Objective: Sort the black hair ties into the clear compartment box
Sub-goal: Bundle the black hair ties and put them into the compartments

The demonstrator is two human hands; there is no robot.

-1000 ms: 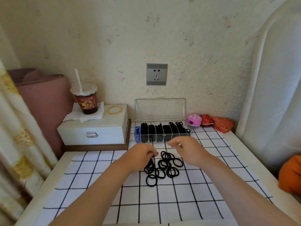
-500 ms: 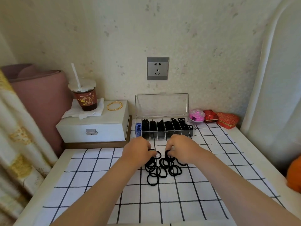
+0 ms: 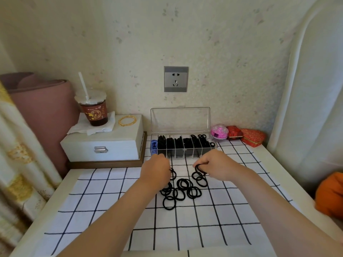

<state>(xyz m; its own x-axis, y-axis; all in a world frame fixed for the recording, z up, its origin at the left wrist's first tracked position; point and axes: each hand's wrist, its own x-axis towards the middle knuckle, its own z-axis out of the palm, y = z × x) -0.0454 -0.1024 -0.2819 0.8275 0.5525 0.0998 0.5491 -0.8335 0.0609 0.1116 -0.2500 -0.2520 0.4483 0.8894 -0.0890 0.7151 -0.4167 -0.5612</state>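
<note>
Clear compartment box (image 3: pixel 183 147) is sitting at 12 o'clock of the loose hair ties (image 3: pixel 182 191), long axis running 9-to-3, lid standing upright on its 12 o'clock side, compartments holding black ties. The loose hair ties are lying flat on the checked cloth (image 3: pixel 111 210). Right hand (image 3: pixel 217 166) is pinching a single tie (image 3: pixel 199 168) at the pile's 1 o'clock edge. Left hand (image 3: pixel 155 171) is sitting at 10 o'clock, fingers curling under, tips hidden, cannot tell if gripping

Black hair ties (image 3: pixel 182 191) on white, black-gridded cloth (image 3: pixel 104 206).
</note>
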